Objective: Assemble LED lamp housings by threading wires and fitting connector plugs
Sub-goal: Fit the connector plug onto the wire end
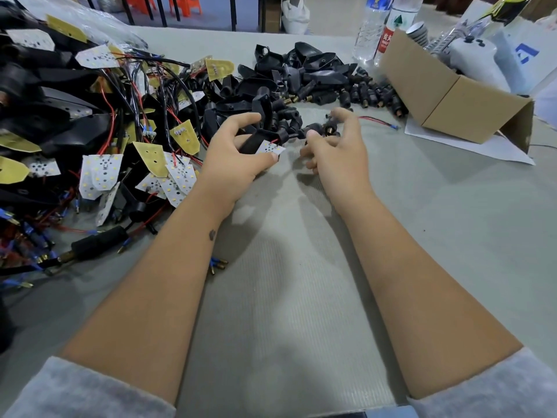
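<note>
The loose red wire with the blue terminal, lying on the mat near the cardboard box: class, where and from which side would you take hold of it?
Pinch the thin red wire mid-length, from above. It lies flat on the grey mat, apart from the pile, so only its top is exposed.

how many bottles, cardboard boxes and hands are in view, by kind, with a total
plastic bottles: 2
cardboard box: 1
hands: 2, the left hand gripping a black lamp housing, the right hand pinching a black connector plug
total: 5
</note>
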The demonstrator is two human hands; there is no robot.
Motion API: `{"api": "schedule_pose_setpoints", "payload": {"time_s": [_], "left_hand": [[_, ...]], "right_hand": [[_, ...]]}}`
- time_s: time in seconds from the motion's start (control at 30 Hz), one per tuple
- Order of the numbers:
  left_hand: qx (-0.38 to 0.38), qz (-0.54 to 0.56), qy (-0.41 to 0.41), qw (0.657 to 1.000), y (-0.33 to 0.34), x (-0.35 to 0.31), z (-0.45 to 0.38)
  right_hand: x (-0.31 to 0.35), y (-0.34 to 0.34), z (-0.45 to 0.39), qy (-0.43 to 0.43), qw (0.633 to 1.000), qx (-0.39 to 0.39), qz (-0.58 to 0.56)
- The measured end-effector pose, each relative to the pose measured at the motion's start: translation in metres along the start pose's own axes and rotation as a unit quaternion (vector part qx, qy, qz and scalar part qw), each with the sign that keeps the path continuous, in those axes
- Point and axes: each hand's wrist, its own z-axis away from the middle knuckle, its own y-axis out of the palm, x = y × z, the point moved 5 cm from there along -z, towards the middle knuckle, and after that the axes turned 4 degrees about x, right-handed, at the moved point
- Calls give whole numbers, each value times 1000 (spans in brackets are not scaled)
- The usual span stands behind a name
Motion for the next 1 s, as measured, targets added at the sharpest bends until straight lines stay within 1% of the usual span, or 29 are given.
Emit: {"api": "schedule_pose_setpoints", "payload": {"time_s": [0.13,0.23,0.33,0.43,0.6,0.7,0.83,0.9,1.0], "left_hand": [[-4,23,-7,1000,-1,3,-3],[-9,49,-39,998,0,6,-7],[-6,62,-48,997,2,6,-7],[3,96,-47,994,3,5,-6],[-9,99,-41,994,3,2,-6],[1,88,-34,996,6,2,-6],[7,92,-22,995,8,1,-6],[4,90,-19,996,8,0,-6],[-15,93,-25,995,7,1,-6]], "right_hand": [[11,10,9,-76,995,55,33],[17,17,15,-133,982,90,102],[22,20,20,-185,962,102,175],[25,21,22,-215,945,104,223],[33,19,25,-275,912,84,293],[41,21,31,-337,870,66,353],[50,26,38,-404,822,62,398],[51,28,40,-413,814,60,404],[51,25,40,-399,832,35,384]]}}
